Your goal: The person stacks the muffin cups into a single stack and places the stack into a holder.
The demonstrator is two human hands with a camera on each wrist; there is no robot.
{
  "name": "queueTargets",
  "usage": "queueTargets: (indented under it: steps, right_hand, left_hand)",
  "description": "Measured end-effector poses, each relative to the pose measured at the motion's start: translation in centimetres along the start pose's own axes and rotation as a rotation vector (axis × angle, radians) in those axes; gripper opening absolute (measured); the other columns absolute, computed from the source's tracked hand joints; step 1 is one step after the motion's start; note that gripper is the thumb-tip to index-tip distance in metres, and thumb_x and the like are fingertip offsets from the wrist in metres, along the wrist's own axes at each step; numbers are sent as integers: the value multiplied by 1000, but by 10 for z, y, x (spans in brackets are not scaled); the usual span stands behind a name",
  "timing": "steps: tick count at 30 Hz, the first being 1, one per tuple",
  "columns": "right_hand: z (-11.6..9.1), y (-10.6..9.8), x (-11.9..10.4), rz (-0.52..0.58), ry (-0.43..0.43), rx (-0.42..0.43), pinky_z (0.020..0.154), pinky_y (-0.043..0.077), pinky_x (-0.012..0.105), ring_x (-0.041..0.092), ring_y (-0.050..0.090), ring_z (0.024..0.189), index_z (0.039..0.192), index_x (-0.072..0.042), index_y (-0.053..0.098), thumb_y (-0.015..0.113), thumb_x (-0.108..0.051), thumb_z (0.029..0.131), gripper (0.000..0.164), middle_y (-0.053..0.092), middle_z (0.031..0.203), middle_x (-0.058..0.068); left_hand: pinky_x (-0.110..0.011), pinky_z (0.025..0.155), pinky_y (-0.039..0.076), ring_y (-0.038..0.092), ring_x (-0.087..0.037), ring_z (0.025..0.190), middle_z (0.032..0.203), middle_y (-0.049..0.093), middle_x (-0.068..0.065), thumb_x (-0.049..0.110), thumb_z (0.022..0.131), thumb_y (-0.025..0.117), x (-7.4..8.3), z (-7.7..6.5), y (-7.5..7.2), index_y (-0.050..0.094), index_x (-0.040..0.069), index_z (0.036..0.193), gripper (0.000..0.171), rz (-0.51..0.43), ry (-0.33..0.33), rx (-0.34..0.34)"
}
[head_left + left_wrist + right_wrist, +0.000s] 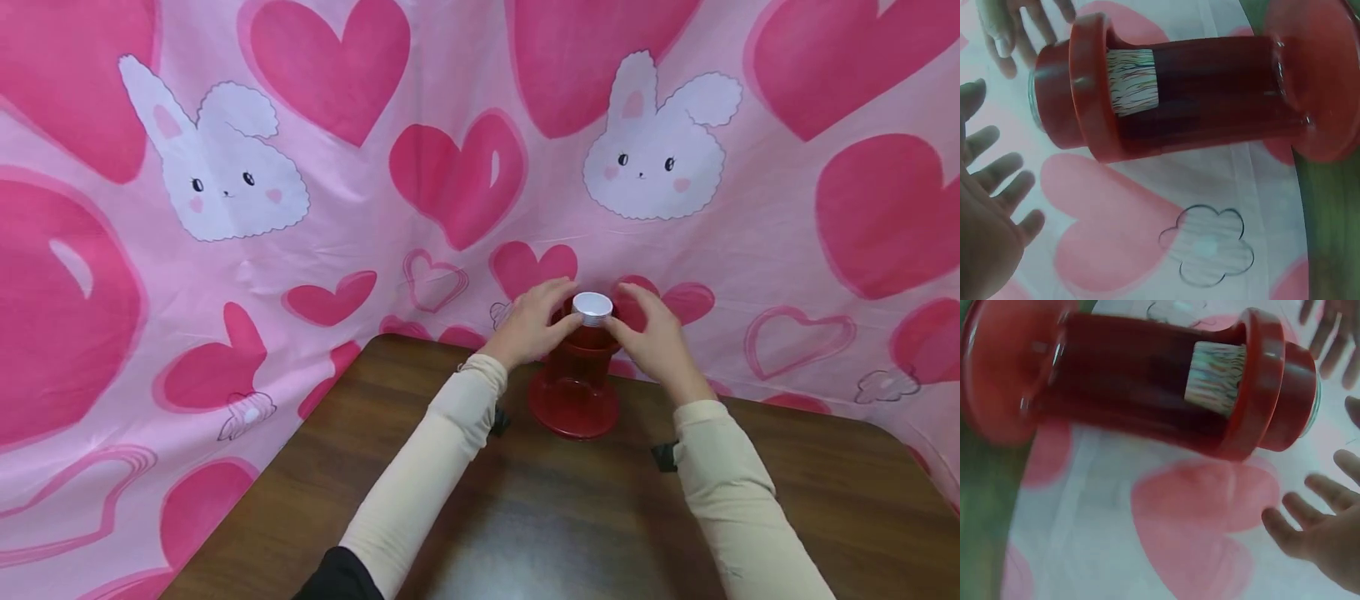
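A red pedestal-like object (576, 379) with a wide round base, a column and a thicker collar stands upright near the table's far edge. On its top sits a small round white piece with a ridged side (592, 309). My left hand (529, 325) is at the left of this top and my right hand (658, 340) at the right, fingers spread and loosely curved. In the left wrist view a gap shows between the left hand (988, 219) and the red object (1210, 94). The right wrist view shows the right hand (1325, 531) likewise apart from it. A white patch with coloured streaks (1216, 378) shows below the collar.
The brown wooden table (517, 533) extends toward me. Right behind the red object hangs a pink cloth (360, 200) with hearts and rabbits. A small dark item (664, 456) lies by the right wrist, another (498, 422) by the left.
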State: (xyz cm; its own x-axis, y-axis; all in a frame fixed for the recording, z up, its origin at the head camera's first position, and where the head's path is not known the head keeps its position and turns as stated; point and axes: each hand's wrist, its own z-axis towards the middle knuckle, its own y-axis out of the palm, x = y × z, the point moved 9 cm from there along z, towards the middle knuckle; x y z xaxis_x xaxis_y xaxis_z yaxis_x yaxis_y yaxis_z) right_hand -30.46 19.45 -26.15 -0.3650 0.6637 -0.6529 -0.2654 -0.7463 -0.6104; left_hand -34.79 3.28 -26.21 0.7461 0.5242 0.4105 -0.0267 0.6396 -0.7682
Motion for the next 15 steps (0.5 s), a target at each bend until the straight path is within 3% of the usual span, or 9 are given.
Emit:
queueTargets:
  steps: [4, 8, 12, 15]
  right_hand:
    - [-30, -1, -10, -222, -110, 56, 106, 20, 75, 51, 19, 144, 154, -4, 37, 77, -23, 88, 80, 21, 161, 27]
    - [-63, 7, -7, -419, -114, 93, 106, 12, 77, 51, 8, 146, 162, -15, 20, 83, -36, 80, 105, 2, 165, 25]
    - [-89, 17, 0, -520, -95, 110, 106, 5, 78, 52, -4, 147, 164, -21, 3, 88, -45, 71, 128, -10, 164, 25]
    - [-98, 25, 2, -546, -107, 116, 105, 4, 79, 52, -11, 147, 163, -25, -3, 90, -48, 67, 136, -17, 164, 22]
  left_hand:
    - [-53, 118, 15, 19, -30, 150, 163, 27, -11, 48, 100, 58, 9, -28, 2, 34, 21, 159, 69, 191, 68, 5]
    - [-57, 118, 6, -2, -33, 153, 168, 7, -12, 59, 97, 55, 11, -59, 10, 17, 26, 163, 83, 349, 68, -7]
    - [-60, 118, 3, -16, -35, 151, 168, -7, -13, 64, 95, 53, 8, -85, 18, 6, 27, 164, 91, 444, 30, -3]
    - [-61, 117, 3, -21, -35, 149, 166, -15, -14, 67, 94, 51, 0, -100, 22, 3, 27, 164, 94, 506, -34, 2]
